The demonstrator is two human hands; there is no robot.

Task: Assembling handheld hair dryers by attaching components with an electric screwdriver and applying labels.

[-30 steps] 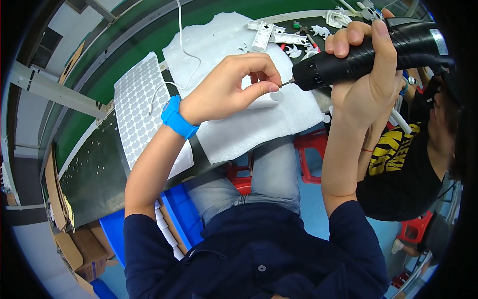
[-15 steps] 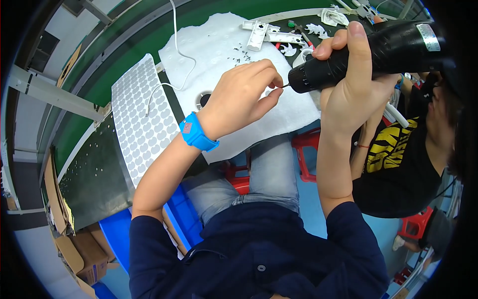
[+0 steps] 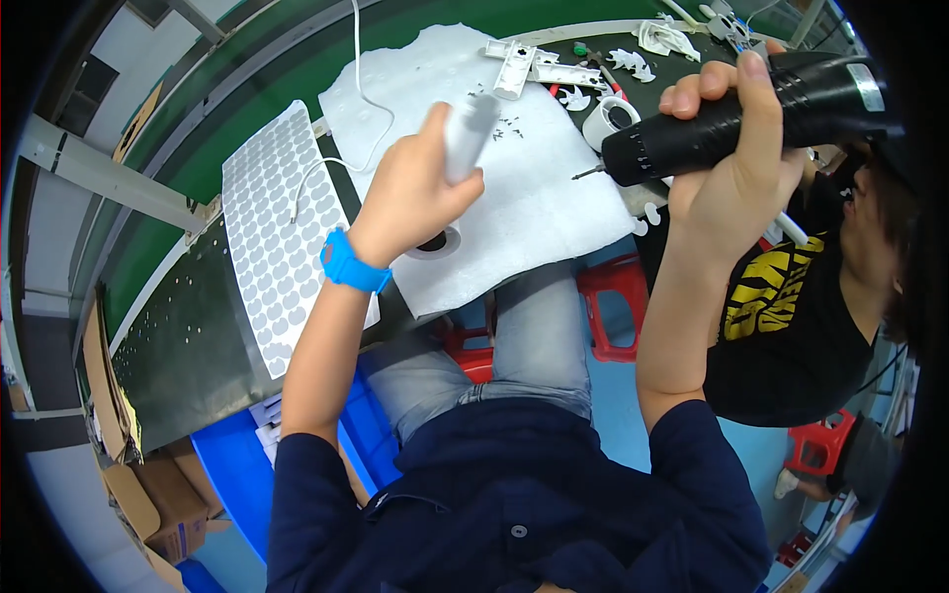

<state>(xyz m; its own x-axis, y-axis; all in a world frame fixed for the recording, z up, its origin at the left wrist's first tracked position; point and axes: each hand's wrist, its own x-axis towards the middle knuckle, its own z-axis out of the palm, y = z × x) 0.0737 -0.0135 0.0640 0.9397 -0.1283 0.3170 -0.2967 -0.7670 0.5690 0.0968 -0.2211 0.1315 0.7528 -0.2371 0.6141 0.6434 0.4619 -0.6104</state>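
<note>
My left hand (image 3: 413, 190) is closed round a white, rounded handle-like piece (image 3: 470, 136), raised over the white foam sheet (image 3: 554, 212) and blurred by motion. Just below that hand, a white ring with a dark centre (image 3: 445, 244) shows in part; whether it joins the held piece I cannot tell. In my right hand (image 3: 736, 183) is a black electric screwdriver (image 3: 682, 136), its thin bit (image 3: 590, 174) pointing left over the sheet and touching nothing. Several small dark screws (image 3: 509, 128) lie scattered on the sheet between the two hands.
Left of the foam lies a sheet of grey round stickers (image 3: 287, 232), with a white cable (image 3: 356, 89) across it. White plastic shells (image 3: 514, 69), red-handled pliers (image 3: 613, 84) and a white ring (image 3: 611, 119) sit farther back. Another person (image 3: 791, 336) sits close on the right.
The left hand has left the screwdriver bit, moved left, and now holds a white piece upright. My right hand with the screwdriver has shifted slightly right, and its bit is in plain view.
</note>
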